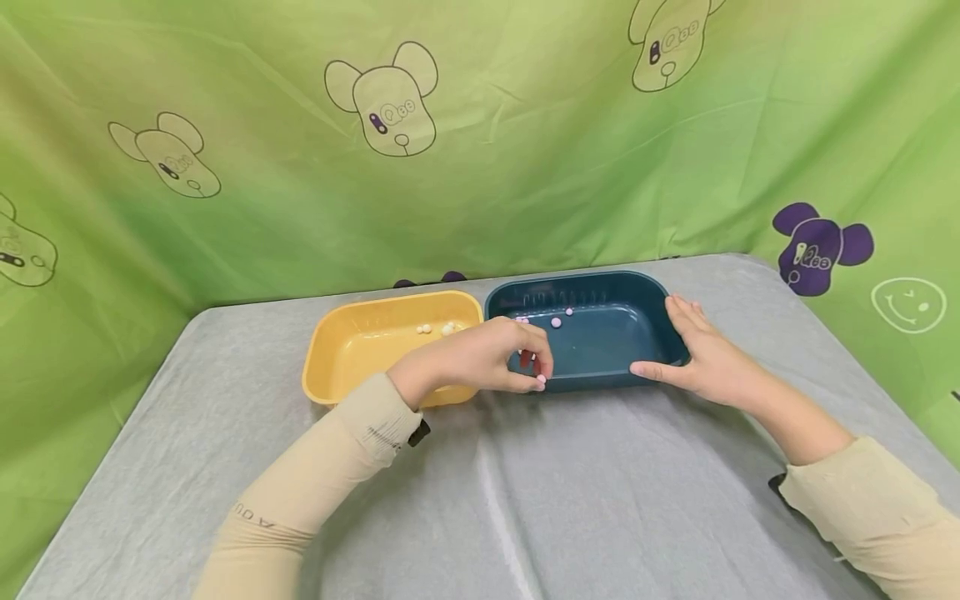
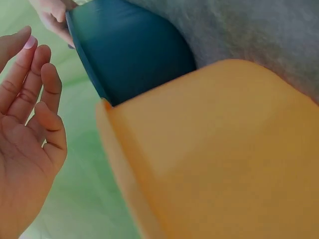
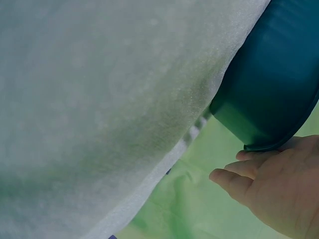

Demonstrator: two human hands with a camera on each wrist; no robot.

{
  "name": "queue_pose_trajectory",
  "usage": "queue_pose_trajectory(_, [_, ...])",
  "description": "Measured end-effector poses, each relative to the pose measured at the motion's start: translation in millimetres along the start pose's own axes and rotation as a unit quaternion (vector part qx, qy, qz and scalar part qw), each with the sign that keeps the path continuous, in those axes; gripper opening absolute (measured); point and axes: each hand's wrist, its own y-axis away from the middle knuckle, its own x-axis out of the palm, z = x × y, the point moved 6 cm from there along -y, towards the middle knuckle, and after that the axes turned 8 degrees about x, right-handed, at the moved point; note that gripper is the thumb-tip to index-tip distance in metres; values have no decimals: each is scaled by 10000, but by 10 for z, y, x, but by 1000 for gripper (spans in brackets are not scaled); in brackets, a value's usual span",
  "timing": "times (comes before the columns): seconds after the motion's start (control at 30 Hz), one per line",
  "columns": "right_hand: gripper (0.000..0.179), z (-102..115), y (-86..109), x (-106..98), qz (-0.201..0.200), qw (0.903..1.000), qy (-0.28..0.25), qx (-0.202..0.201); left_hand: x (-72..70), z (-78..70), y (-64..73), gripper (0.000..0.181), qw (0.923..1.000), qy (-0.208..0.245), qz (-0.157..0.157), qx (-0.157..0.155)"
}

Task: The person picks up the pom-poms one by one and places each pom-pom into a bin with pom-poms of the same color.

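Note:
My left hand (image 1: 498, 354) is over the near left part of a dark blue basin (image 1: 600, 381). It pinches a small pink ball (image 2: 30, 42) between thumb and index finger, with the other fingers loosely bent. A few more pink balls (image 1: 556, 322) lie on the basin's floor, some partly hidden behind that hand. At the basin's right end, my right hand (image 1: 708, 358) rests with fingers spread along the outer side and thumb stretched to the front rim. From the right wrist view, its fingers (image 3: 234, 181) look straight beside the blue wall.
A yellow basin (image 1: 318, 358) stands against the blue one's left side, with several whitish balls (image 1: 447, 329) inside; my left forearm crosses its front right corner. Both stand on a grey cloth-covered table (image 1: 450, 508). Behind hangs a green printed curtain (image 1: 525, 192).

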Motion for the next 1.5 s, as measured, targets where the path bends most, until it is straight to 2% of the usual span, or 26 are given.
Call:
queue_pose_trajectory(0.2, [116,5,3,1,-14,10000,10,0,-25,127,4,4,9997,-40,-158,-166])
queue_pose_trajectory(0.4, [115,13,8,1,-9,10000,8,2,-83,246,-5,8,9980,-236,-355,-476])
queue_pose_trajectory(0.7, [115,21,21,-15,-35,10000,22,3,-120,320,-43,10,9942,-532,-539,-763])
queue_pose_trajectory(1.07, [116,-10,-11,8,10,10000,92,32,-80,426,-32,14,9902,-619,-538,-1128])
queue_pose_trajectory(1.5, [116,1,-2,2,-14,10000,67,-20,-70,474,-35,25,9906,-498,-324,-1230])
